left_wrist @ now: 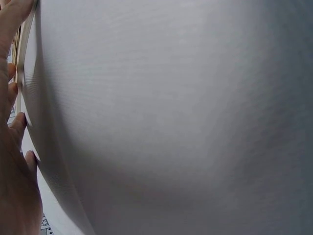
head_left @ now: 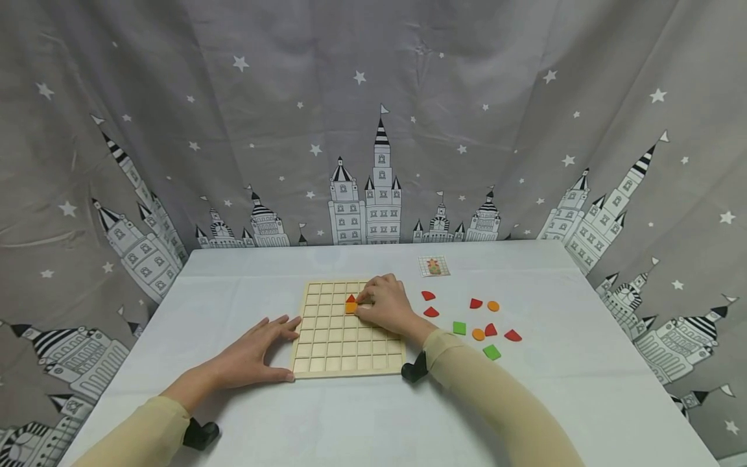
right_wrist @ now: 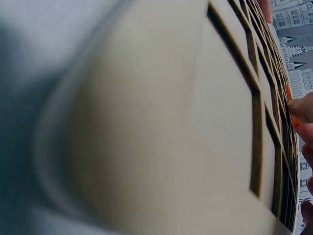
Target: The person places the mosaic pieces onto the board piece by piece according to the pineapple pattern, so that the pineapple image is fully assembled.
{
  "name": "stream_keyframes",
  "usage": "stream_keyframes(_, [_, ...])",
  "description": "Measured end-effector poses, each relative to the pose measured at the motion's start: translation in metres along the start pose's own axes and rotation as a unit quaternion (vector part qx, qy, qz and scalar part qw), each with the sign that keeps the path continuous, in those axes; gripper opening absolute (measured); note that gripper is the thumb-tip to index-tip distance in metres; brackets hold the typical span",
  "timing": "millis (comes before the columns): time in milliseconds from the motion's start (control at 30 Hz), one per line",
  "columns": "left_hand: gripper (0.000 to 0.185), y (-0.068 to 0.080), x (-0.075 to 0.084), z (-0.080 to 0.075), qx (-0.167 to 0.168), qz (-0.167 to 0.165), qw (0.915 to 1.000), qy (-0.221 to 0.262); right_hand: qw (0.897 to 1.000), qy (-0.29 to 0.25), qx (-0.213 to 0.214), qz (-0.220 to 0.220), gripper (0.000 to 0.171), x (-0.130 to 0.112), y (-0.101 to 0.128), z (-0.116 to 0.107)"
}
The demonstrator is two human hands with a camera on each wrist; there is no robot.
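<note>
A pale wooden grid board (head_left: 328,351) lies flat on the white table. Near its upper middle, an orange square piece (head_left: 351,308) sits below a small red triangle (head_left: 351,299). Thumb and curled fingers of my right hand (head_left: 385,303) pinch at the orange square's right side; the right wrist view shows the thumb (right_wrist: 301,106) against orange, partly covering it. Cells under the right hand are hidden. Along the board's left edge rests my left hand (head_left: 251,350), fingers spread and thumb at the lower left corner; the left wrist view shows its fingers (left_wrist: 17,128) by the rim.
Right of the board lie several red quarter-circle pieces (head_left: 475,303), two orange discs (head_left: 493,306) and two green squares (head_left: 459,328). A small picture card (head_left: 434,266) lies at the back. Behind the table hangs a grey castle-print curtain (head_left: 362,130).
</note>
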State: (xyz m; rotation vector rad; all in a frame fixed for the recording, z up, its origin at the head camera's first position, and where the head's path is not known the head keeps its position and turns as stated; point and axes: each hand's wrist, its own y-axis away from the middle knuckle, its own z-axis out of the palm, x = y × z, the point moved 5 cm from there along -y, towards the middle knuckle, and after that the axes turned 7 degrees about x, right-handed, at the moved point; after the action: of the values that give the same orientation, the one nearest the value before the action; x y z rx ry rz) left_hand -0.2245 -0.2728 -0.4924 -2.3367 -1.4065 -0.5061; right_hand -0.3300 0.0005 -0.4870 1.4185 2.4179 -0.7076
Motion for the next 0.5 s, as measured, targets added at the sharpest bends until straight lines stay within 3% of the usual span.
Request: stream_keyframes(500, [0.083, -0.0001, 0.0003, 0.0001, -0.001, 0.003, 1.0000, 0.001, 1.000, -0.027, -0.007, -0.002, 0.023, 0.0021, 0.0030, -0.0020])
